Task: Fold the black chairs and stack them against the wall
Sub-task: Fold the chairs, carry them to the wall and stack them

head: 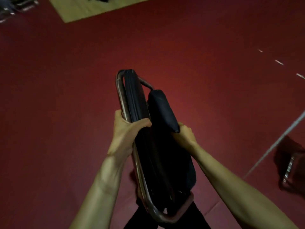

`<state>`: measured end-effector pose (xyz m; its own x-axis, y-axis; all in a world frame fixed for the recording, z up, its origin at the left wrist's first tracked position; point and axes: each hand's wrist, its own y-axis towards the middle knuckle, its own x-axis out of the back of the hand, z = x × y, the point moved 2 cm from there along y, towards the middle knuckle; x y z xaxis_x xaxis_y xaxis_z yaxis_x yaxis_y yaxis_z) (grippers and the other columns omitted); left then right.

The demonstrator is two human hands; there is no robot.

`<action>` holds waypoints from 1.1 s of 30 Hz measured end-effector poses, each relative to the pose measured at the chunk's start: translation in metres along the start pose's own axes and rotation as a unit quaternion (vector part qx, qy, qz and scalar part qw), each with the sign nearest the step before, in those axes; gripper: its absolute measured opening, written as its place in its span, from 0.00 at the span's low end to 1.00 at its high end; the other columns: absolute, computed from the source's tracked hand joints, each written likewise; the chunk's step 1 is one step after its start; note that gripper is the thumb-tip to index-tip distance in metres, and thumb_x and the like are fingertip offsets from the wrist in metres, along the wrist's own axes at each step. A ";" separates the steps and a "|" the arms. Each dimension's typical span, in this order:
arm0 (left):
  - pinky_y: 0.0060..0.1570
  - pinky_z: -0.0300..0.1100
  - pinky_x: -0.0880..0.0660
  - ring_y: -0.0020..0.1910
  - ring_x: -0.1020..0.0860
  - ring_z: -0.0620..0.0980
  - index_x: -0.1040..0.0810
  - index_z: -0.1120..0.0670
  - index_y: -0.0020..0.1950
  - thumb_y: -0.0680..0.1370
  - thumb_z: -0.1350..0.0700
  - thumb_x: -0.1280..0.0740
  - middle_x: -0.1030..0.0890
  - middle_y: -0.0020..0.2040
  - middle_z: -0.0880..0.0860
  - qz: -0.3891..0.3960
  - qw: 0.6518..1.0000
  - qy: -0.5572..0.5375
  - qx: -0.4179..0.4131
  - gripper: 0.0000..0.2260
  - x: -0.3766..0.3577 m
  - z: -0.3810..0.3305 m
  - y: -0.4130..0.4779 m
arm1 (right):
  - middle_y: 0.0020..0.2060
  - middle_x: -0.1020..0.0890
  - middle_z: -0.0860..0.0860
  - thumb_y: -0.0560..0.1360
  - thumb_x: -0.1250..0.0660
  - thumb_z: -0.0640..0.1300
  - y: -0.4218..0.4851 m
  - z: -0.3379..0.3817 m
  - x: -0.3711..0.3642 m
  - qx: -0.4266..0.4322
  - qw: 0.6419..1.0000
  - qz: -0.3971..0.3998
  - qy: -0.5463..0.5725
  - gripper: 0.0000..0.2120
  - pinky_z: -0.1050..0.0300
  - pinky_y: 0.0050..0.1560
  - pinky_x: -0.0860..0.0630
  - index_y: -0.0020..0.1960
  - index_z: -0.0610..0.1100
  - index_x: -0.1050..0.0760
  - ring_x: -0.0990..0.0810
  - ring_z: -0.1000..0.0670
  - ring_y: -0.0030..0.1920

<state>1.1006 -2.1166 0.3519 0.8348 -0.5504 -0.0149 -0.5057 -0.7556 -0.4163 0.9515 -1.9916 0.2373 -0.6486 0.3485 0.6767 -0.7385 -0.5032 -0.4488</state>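
Note:
A folded black chair [158, 156] with a chrome tube frame hangs in front of me above the red floor, seen edge-on. My left hand [127, 131] grips the frame tube and the black seat pad on the chair's left side, thumb across the top. My right hand [184, 134] holds the chair from the right, just under the corner of the black backrest pad [163, 109]; its fingers are hidden behind the pad. The bent chrome tube at the chair's lower end sits near my legs.
Red carpet [214, 80] stretches all around. A pale wooden panel [92, 7] lies at the far top. Blurred chrome chair parts [18, 7] show at the top left. Another dark chair with chrome frame [290, 164] stands at the right edge, beside a thin pale line.

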 end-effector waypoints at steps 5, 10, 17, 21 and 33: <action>0.34 0.37 0.22 0.37 0.19 0.44 0.31 0.56 0.56 0.65 0.67 0.24 0.20 0.45 0.52 -0.096 0.993 -0.027 -0.059 0.24 0.093 -0.043 0.047 | 0.52 0.19 0.40 0.72 0.35 0.40 0.046 0.124 -0.054 0.093 0.995 0.042 -0.003 0.16 0.51 0.46 0.26 0.60 0.41 0.27 0.21 0.38 0.51; 0.36 0.33 0.22 0.38 0.19 0.41 0.31 0.56 0.57 0.66 0.64 0.22 0.20 0.45 0.49 -0.188 0.977 -0.050 -0.087 0.26 0.180 -0.087 0.105 | 0.49 0.19 0.43 0.70 0.33 0.40 0.098 0.253 -0.113 0.162 0.980 0.114 -0.004 0.17 0.49 0.48 0.22 0.59 0.43 0.26 0.20 0.40 0.48; 0.35 0.37 0.22 0.39 0.19 0.45 0.31 0.54 0.53 0.66 0.64 0.23 0.21 0.45 0.50 -0.328 0.938 -0.084 -0.074 0.23 0.305 -0.139 0.208 | 0.52 0.19 0.43 0.71 0.32 0.39 0.182 0.423 -0.221 0.245 0.938 0.238 -0.057 0.18 0.57 0.44 0.27 0.60 0.40 0.26 0.21 0.42 0.51; 0.40 0.41 0.20 0.41 0.18 0.48 0.31 0.57 0.58 0.67 0.65 0.23 0.21 0.46 0.52 -0.389 0.913 -0.107 -0.057 0.25 0.377 -0.159 0.257 | 0.51 0.19 0.43 0.71 0.31 0.39 0.212 0.511 -0.283 0.274 0.915 0.281 -0.090 0.16 0.59 0.41 0.30 0.58 0.40 0.25 0.20 0.42 0.50; 0.37 0.43 0.20 0.41 0.18 0.51 0.32 0.58 0.57 0.66 0.66 0.24 0.21 0.47 0.55 -0.435 0.885 -0.165 -0.027 0.25 0.630 -0.214 0.440 | 0.45 0.20 0.47 0.67 0.29 0.41 0.302 0.763 -0.475 0.266 0.895 0.338 -0.121 0.19 0.56 0.43 0.25 0.57 0.46 0.25 0.21 0.46 0.44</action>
<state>1.3571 -2.8721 0.3536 0.9268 0.3750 0.0208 0.3573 -0.8634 -0.3561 1.1768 -2.9123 0.2259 -0.8074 -0.3262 0.4916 0.0405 -0.8619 -0.5054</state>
